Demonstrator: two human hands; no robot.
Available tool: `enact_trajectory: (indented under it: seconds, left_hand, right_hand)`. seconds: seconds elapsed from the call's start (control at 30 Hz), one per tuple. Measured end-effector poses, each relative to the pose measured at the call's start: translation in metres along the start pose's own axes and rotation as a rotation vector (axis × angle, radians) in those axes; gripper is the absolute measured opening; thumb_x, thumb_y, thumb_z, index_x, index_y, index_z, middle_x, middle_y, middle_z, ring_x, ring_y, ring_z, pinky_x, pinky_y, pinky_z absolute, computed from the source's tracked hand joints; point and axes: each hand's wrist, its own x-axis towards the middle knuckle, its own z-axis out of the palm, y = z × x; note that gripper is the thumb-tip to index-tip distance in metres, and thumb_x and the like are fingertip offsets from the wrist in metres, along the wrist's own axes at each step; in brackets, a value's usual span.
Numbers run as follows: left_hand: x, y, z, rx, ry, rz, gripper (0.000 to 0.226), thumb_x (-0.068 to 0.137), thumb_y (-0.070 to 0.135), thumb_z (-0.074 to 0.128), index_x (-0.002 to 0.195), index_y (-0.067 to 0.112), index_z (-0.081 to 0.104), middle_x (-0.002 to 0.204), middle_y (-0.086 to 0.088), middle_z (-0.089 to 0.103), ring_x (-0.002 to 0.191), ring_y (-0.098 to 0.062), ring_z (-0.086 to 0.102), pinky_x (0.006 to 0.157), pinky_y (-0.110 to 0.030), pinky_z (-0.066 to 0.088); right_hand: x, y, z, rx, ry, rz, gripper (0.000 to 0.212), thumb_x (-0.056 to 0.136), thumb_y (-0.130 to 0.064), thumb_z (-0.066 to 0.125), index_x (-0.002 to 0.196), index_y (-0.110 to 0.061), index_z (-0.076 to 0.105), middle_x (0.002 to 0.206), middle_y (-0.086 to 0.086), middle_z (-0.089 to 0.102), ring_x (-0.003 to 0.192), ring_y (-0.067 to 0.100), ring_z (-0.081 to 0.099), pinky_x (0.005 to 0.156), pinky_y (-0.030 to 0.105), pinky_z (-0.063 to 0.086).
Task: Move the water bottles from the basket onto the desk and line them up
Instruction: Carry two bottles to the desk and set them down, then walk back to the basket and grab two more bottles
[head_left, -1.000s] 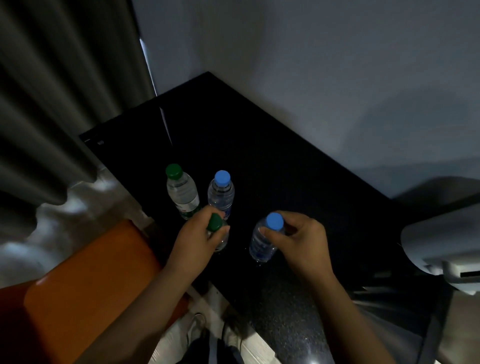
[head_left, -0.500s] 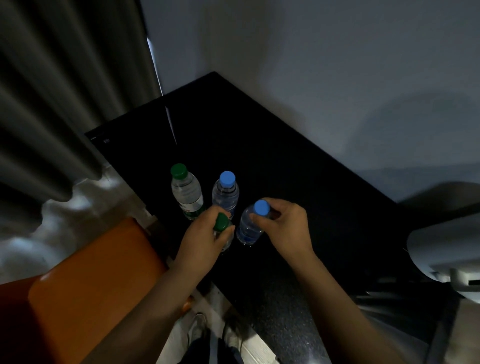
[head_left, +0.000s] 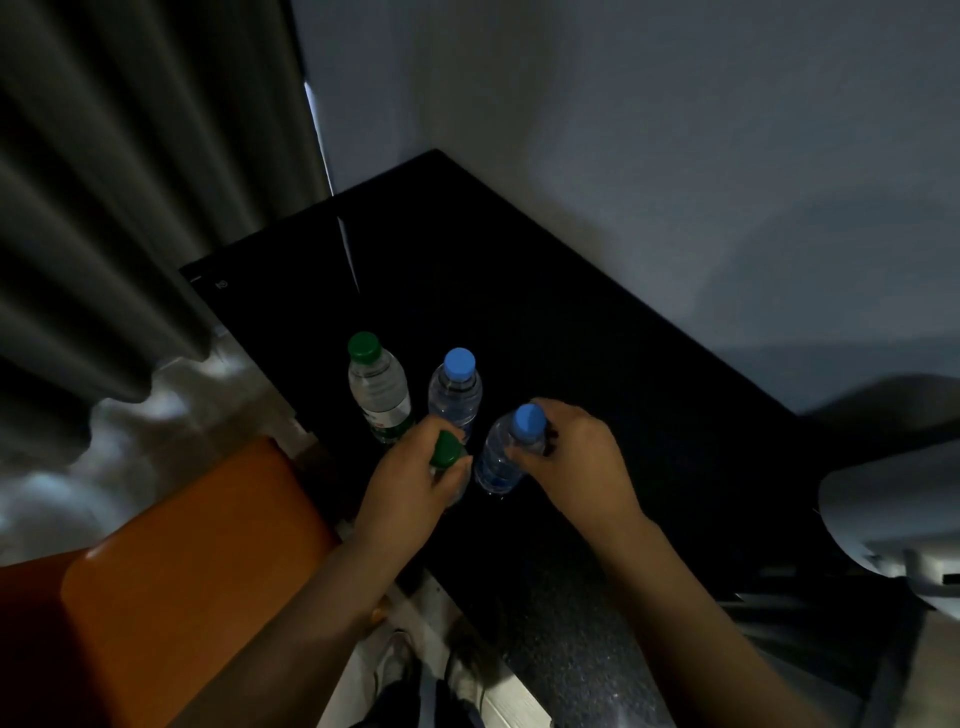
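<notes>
Orange was the first thing on the left, a big padded chair (head_left: 171, 587) sitting right up against the black table (head_left: 597, 364), with grey curtains (head_left: 114, 208) hanging above it. Pretty dim room, so details were rough. Moving right onto the table, the green-capped bottle (head_left: 378, 388) stood upright near the left edge, nobody touching it, white label with some green at the bottom. Just beside it to the right was a blue-capped bottle (head_left: 455, 392), also upright and free. In front of those two, the left hand (head_left: 410, 486) was curled shut around a second green-capped bottle (head_left: 447, 451), fingers wrapped over the neck so mostly only the cap and a bit of clear plastic showed. Couldn't tell if that one was resting on the table or lifted a hair. Right next to it, nearly touching, the right hand (head_left: 576, 462) had a pinch-type grip closed on the neck of another blue-capped bottle (head_left: 506, 457), which leaned a bit with its cap toward the right and its base on or very near the table. So four bottles were bunched at the near-left corner of the table, more of a two-by-two cluster than a clean row. Further right, the table was bare and dark, with a grey wall (head_left: 675, 156) behind it, and some pale grey object (head_left: 893, 519) poked in at the far right edge, too blurry to name.
</notes>
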Motion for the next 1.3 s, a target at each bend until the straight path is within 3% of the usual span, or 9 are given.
enact_trajectory:
  seconds: [0.1, 0.2, 0.37, 0.5, 0.7, 0.9, 1.03, 1.17, 1.3]
  left_hand:
    - [-0.002, 0.002, -0.002, 0.005, -0.014, -0.007, 0.018, 0.088, 0.017, 0.064, 0.104, 0.017, 0.056, 0.093, -0.004, 0.062, 0.089, -0.014, 0.061, 0.080, -0.039, 0.053]
    - [-0.003, 0.005, -0.004, 0.008, -0.020, -0.003, 0.017, 0.088, 0.019, 0.064, 0.103, 0.016, 0.056, 0.092, -0.005, 0.060, 0.087, -0.016, 0.060, 0.078, -0.037, 0.052]
    - [0.001, 0.008, -0.012, 0.046, -0.113, 0.007, 0.015, 0.088, 0.017, 0.064, 0.098, 0.010, 0.054, 0.087, -0.009, 0.057, 0.082, -0.022, 0.058, 0.072, -0.034, 0.048]
    - [0.009, 0.018, -0.032, 0.193, -0.241, 0.056, 0.027, 0.087, 0.020, 0.064, 0.112, 0.016, 0.055, 0.103, -0.001, 0.055, 0.092, -0.017, 0.057, 0.077, -0.028, 0.047]
    - [0.001, 0.050, -0.063, 0.351, -0.403, 0.294, 0.034, 0.086, 0.027, 0.065, 0.116, 0.023, 0.050, 0.103, 0.008, 0.048, 0.091, -0.008, 0.049, 0.074, -0.022, 0.038]
    - [-0.027, 0.084, -0.042, 0.426, -0.691, 0.455, 0.042, 0.086, 0.035, 0.064, 0.124, 0.029, 0.047, 0.124, 0.008, 0.051, 0.108, -0.008, 0.051, 0.084, -0.022, 0.043]
    - [-0.052, 0.097, -0.010, 0.454, -0.855, 0.568, 0.045, 0.088, 0.036, 0.061, 0.129, 0.028, 0.045, 0.128, 0.006, 0.050, 0.114, -0.010, 0.049, 0.091, -0.024, 0.044]
    - [-0.084, 0.112, 0.022, 0.497, -0.979, 0.652, 0.046, 0.087, 0.035, 0.062, 0.129, 0.028, 0.047, 0.126, 0.007, 0.052, 0.112, -0.010, 0.052, 0.085, -0.021, 0.043]
    - [-0.127, 0.133, 0.056, 0.558, -1.116, 0.769, 0.041, 0.087, 0.034, 0.062, 0.124, 0.021, 0.050, 0.122, 0.002, 0.055, 0.111, -0.015, 0.054, 0.093, -0.031, 0.049]
  right_hand:
    - [-0.007, 0.000, -0.016, -0.222, -0.122, 0.027, 0.042, 0.081, -0.030, 0.073, 0.118, -0.015, 0.059, 0.112, 0.002, 0.062, 0.093, 0.012, 0.058, 0.072, 0.017, 0.042]
    - [-0.020, 0.003, -0.027, -0.422, -0.300, 0.070, 0.040, 0.083, -0.033, 0.069, 0.117, -0.015, 0.060, 0.116, 0.002, 0.062, 0.101, 0.015, 0.058, 0.081, 0.025, 0.050]
    - [-0.043, 0.002, -0.032, -0.496, -0.401, 0.162, 0.037, 0.082, -0.038, 0.068, 0.114, -0.021, 0.060, 0.113, -0.002, 0.061, 0.100, 0.013, 0.058, 0.078, 0.024, 0.048]
    - [-0.058, -0.006, -0.033, -0.495, -0.443, 0.319, 0.043, 0.084, -0.039, 0.066, 0.123, -0.024, 0.055, 0.120, -0.002, 0.059, 0.105, 0.014, 0.057, 0.079, 0.024, 0.044]
    - [-0.106, -0.025, -0.027, -0.502, -0.272, 0.431, 0.039, 0.085, -0.038, 0.064, 0.121, -0.025, 0.059, 0.117, -0.001, 0.062, 0.105, 0.016, 0.060, 0.080, 0.025, 0.047]
    - [-0.174, -0.036, -0.027, -0.447, -0.148, 0.626, 0.031, 0.084, -0.038, 0.059, 0.111, -0.024, 0.065, 0.110, 0.000, 0.068, 0.101, 0.021, 0.064, 0.084, 0.034, 0.053]
    - [-0.224, -0.034, -0.034, -0.394, -0.075, 0.758, 0.036, 0.084, -0.037, 0.063, 0.119, -0.030, 0.062, 0.117, -0.005, 0.067, 0.106, 0.015, 0.062, 0.086, 0.028, 0.052]
    - [-0.280, -0.032, -0.038, -0.346, 0.028, 0.895, 0.044, 0.082, -0.042, 0.065, 0.125, -0.034, 0.059, 0.123, -0.011, 0.064, 0.111, 0.011, 0.060, 0.089, 0.025, 0.048]
    - [-0.346, -0.028, -0.039, -0.304, 0.136, 1.038, 0.047, 0.082, -0.043, 0.065, 0.128, -0.034, 0.057, 0.125, -0.015, 0.062, 0.116, 0.007, 0.056, 0.089, 0.021, 0.043]
